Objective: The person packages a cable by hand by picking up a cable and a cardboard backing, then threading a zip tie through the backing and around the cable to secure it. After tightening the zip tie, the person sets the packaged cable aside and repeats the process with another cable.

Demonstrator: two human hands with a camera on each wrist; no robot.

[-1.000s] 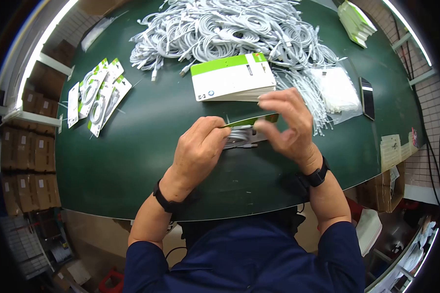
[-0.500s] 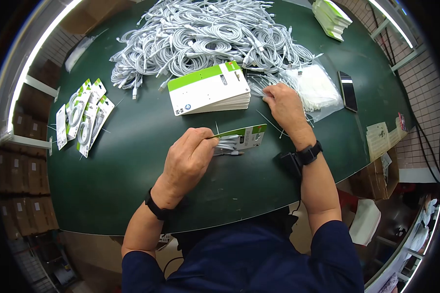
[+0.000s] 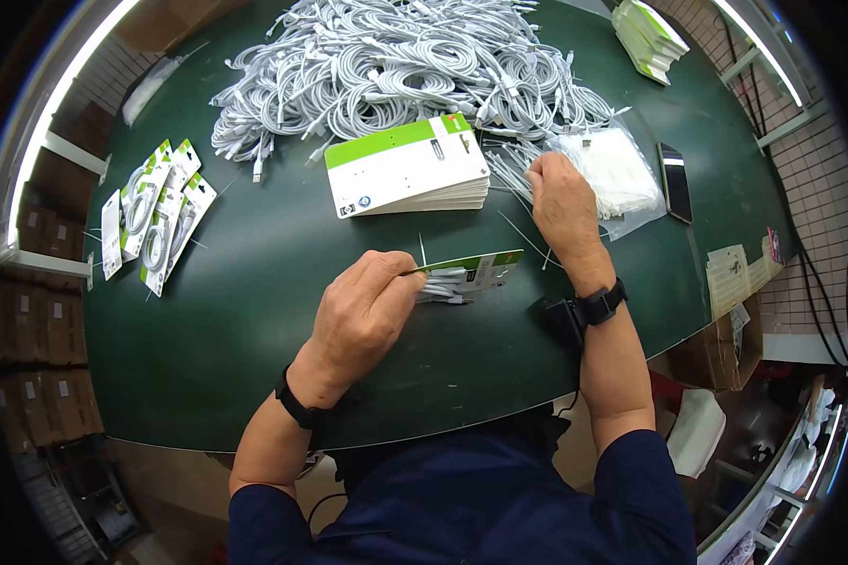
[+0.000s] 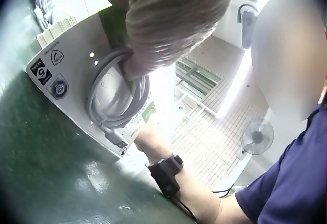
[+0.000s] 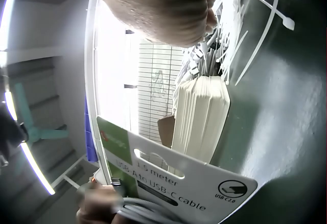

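Holding hand: the left hand (image 3: pixel 363 303) pinches the card (image 3: pixel 497 267) by its green long edge, near to the body.
Coiled cable (image 4: pixel 95 97): against the white face of this card.
Card's long axis: from the left hand toward the right and slightly away from the person; the slotted end is free, and lies nearer to the body than the right hand (image 3: pixel 567 205).
Right hand: fingers bent narrow; whether a tie is between them, one cannot tell.
Loose cable ties (image 3: pixel 513 175): just beside the right fingertips, well apart from the left hand.
Card stack (image 3: pixel 396 177): on the desk (image 3: pixel 254 348), left of these ties.
Cable pile (image 3: pixel 424 61): farthest, behind the stack.
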